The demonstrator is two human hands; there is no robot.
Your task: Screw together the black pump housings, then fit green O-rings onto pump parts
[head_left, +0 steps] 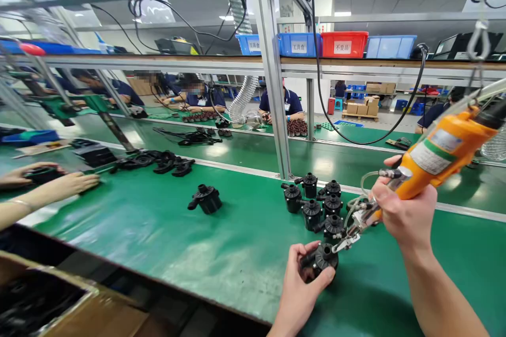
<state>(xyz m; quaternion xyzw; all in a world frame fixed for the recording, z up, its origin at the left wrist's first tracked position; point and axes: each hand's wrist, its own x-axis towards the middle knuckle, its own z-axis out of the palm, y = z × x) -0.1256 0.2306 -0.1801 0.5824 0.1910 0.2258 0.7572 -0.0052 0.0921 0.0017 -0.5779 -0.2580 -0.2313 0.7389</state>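
My left hand [301, 285] is closed around a black pump housing [326, 258] near the front edge of the green bench. In my right hand [407, 210] is an orange electric screwdriver [443, 150], hung from above and tilted down to the left. Its metal tip [346, 243] reaches the top rim of the held housing; whether it touches a screw is too small to tell. Just behind stands a group of several similar black housings [311, 213], partly covered by the screwdriver. Another black housing [207, 199] sits alone on the bench to the left.
A co-worker's hands [59, 187] handle a black part at the far left. Several black parts [169, 162] lie along the bench's back edge. An aluminium post [272, 73] rises behind the housings. A cardboard box [106, 316] stands below the front edge. A black cable [316, 89] hangs down behind.
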